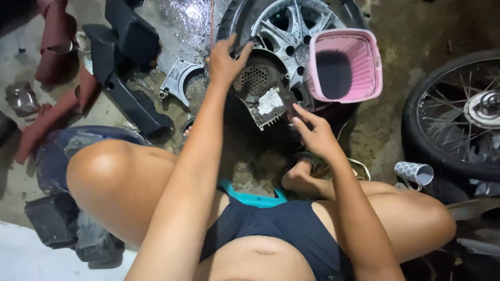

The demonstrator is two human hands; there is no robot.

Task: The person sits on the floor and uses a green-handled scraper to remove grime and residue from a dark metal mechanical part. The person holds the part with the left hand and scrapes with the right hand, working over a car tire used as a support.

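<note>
My left hand [225, 61] grips the top edge of a dirty grey metal engine cover [260, 88] with a round perforated grille, held tilted over the wet floor. My right hand [312, 132] is at the cover's lower right corner, fingers pinched on a small dark tool or brush [288, 99] pressed against a pale patch on the metal. I sit on a low teal stool [253, 198] with knees spread wide.
A cast alloy wheel with tyre [291, 23] lies behind the cover, with a pink plastic basket [344, 65] on it. A spoked wheel [458, 114] is at right, a patterned cup [414, 173] beside it. Black and dark red body panels [127, 62] lie at left.
</note>
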